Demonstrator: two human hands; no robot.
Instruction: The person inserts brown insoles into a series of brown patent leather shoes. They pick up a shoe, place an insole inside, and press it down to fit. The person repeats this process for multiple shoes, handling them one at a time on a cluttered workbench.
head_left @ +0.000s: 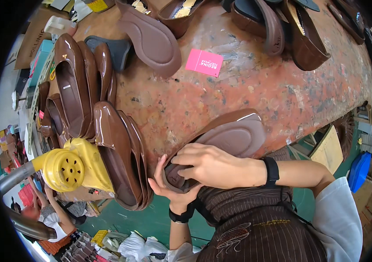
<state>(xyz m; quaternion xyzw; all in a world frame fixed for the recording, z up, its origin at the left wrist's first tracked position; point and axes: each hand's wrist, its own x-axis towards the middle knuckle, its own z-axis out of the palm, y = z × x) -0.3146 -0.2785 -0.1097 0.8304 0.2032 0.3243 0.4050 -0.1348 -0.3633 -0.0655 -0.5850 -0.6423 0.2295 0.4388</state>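
A glossy brown shoe lies at the table's near edge, its toe pointing to the far right. A mauve-brown padded insole sits partly in it, its wide front part resting up over the shoe's opening. My left hand cups the shoe's heel from outside, thumb and fingers on either side of it. Reaching in from the right, my right hand has its bent fingers down inside the heel, against the insole's heel end. Those fingertips are partly hidden by the shoe's rim.
Stacked brown shoes stand at the left, beside a yellow machine part on a metal pipe. More shoes, a loose insole and a pink card lie on the worn table. Another person is at lower left.
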